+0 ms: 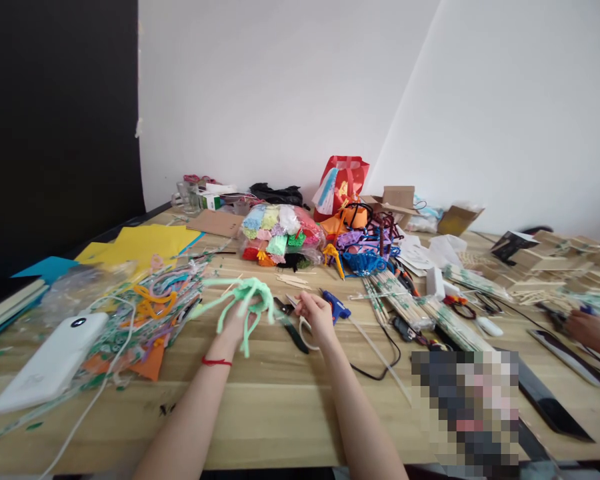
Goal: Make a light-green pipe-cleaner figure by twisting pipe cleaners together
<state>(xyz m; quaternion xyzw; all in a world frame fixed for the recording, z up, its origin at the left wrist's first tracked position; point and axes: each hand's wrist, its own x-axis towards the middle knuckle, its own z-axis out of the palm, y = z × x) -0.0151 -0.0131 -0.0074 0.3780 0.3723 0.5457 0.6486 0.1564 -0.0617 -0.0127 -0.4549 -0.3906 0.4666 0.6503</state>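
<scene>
My left hand [240, 322] is closed on a bundle of light green pipe cleaners [247, 293], whose ends stick up and out to the left. A red string circles that wrist. My right hand [316, 316] rests on the wooden table [280, 413], its fingers curled on the white handle of a pair of scissors [293, 327] lying between the two hands. A blue glue gun [336, 305] lies just right of my right hand, with its black cord trailing across the table.
A white power bank [53, 360] and a heap of coloured pipe cleaners [155, 307] lie left. A clear bag of pompoms [283, 237], a red bag [343, 183], bamboo sticks [410, 300] and boxes crowd the back. Another person's hand [593, 331] is at right.
</scene>
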